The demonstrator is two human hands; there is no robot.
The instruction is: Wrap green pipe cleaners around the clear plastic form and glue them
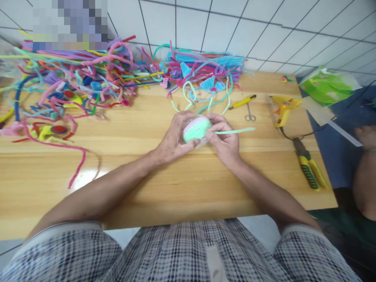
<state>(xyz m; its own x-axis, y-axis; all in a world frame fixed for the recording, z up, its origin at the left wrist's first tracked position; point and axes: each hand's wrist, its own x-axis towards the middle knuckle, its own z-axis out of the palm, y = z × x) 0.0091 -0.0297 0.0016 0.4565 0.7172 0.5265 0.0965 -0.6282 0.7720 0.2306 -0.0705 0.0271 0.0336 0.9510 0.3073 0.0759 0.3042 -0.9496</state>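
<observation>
Between my hands, above the middle of the wooden table, is a rounded mint-green bundle point(197, 130) with a pale purple band along its upper left edge and clear film around it. My left hand point(176, 135) is wrapped round its left side, thumb along the bottom. My right hand point(225, 137) pinches the bundle's right edge. A mint-green fuzzy stem point(239, 131) sticks out to the right past the right fingers. Whether it joins the bundle is hidden by the fingers.
Heaped colourful fuzzy stems point(96, 74) line the table's point(176, 188) back left. Beyond my hands lie a yellow cutter point(243, 102) and scissors point(250, 114). At right are a yellow glue gun point(284, 109), pliers point(307, 166), a green package point(327, 86) and another person's arm point(365, 176).
</observation>
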